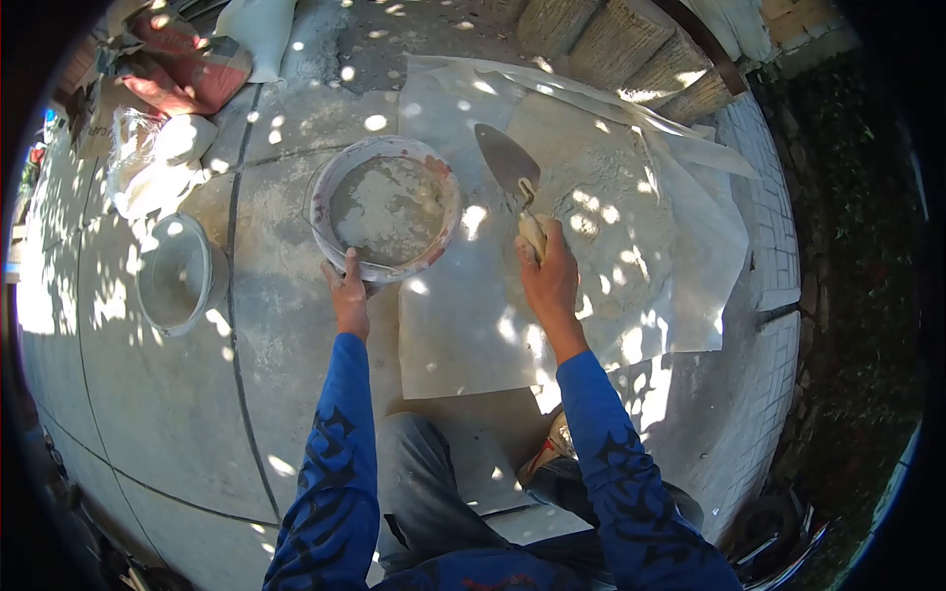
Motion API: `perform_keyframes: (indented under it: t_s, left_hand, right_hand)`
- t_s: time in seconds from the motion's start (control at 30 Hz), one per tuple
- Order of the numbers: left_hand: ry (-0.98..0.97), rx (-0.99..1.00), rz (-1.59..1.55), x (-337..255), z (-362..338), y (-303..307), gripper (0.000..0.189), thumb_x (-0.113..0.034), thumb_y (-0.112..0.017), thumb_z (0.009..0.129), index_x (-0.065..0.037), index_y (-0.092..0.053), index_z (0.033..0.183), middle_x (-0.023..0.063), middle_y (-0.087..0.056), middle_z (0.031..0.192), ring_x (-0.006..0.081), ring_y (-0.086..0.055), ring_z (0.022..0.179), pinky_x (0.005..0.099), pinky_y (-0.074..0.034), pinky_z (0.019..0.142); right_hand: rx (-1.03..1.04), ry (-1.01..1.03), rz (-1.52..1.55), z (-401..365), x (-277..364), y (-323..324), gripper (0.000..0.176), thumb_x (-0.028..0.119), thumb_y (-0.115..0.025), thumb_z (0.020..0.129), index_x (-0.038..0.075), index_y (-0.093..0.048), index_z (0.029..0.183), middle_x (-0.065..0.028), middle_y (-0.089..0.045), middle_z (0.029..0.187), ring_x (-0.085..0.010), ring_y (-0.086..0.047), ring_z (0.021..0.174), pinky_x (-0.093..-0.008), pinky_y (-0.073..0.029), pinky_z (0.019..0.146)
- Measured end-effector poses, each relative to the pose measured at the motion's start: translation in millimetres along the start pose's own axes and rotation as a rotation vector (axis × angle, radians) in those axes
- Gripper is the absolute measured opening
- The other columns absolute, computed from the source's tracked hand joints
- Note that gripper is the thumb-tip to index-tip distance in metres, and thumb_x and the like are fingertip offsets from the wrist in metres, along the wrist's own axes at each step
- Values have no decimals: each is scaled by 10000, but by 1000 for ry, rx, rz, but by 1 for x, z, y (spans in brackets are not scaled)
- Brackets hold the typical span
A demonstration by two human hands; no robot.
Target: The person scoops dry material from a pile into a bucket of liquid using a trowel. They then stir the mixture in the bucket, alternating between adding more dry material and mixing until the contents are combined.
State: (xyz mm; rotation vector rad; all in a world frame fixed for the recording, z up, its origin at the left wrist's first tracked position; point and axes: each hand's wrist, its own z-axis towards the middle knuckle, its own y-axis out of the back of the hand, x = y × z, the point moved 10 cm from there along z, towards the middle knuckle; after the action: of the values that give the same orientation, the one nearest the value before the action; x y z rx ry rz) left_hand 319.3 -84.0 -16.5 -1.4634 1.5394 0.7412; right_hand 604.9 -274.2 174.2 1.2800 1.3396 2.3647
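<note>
A white bucket (445, 242) with reddish smears on its rim stands upright, filled with wet grey mix (379, 212) and a paler patch of powder on top. My left hand (347, 295) grips its near rim, thumb up against the edge and the other fingers partly hidden. In my right hand (550, 281) is a pointed masonry trowel (506, 158), held by its light handle with the blade pointing away from me. The blade hangs over a sheet (463, 364) on which grey powder (621, 217) is spread, right of the bucket.
A smaller bucket (207, 271) stands on the paved floor at left. Behind it lie a clear plastic bag (128, 158), a red sack (202, 79) and a pale sack (258, 34). Log-like posts (616, 49) edge the far side; plants (857, 227) border the right.
</note>
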Motion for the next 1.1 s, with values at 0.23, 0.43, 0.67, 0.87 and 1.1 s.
perform_keyframes:
  t_s: [0.23, 0.43, 0.67, 0.87, 1.1]
  left_hand:
    - [0, 33, -5, -12, -10, -8, 808, -504, -624, 957, -87, -204, 1508, 112, -549, 1300, 227, -647, 1043, 367, -558, 839]
    - [10, 54, 26, -6, -3, -4, 861, -490, -624, 962, -95, -143, 1557, 150, -489, 1379, 264, -626, 1083, 402, -564, 836]
    - [13, 48, 12, -1, 1, -1, 763, -461, -597, 986, -126, -187, 1536, 131, -494, 1369, 250, -625, 1084, 401, -564, 831]
    - [26, 49, 24, -2, -1, -3, 747, -461, -593, 988, -127, -199, 1529, 128, -490, 1368, 247, -622, 1083, 401, -559, 825]
    - [24, 46, 19, -3, -2, -3, 759, -502, -614, 962, -142, -230, 1509, 112, -500, 1328, 235, -618, 1060, 392, -553, 809]
  right_hand:
    - [-189, -750, 27, -88, -327, 41, 384, 366, -653, 926, 17, -585, 1071, -165, -680, 819, -322, -680, 767, -441, -515, 693]
    - [-268, -908, -122, -90, -399, 48, 416, 415, -654, 905, 18, -606, 1020, -230, -701, 972, -399, -689, 905, -493, -520, 807]
    - [-234, -791, 18, -42, -357, -9, 398, 402, -654, 910, 47, -616, 1088, -209, -705, 912, -381, -693, 784, -461, -532, 715]
    - [-75, -851, 573, -24, -304, -53, 364, 331, -628, 958, 12, -593, 1131, -85, -617, 688, -169, -572, 495, -329, -438, 429]
    - [-119, -904, 805, -40, -282, -30, 289, 310, -602, 982, 47, -563, 1095, -63, -593, 686, -150, -538, 491, -301, -422, 405]
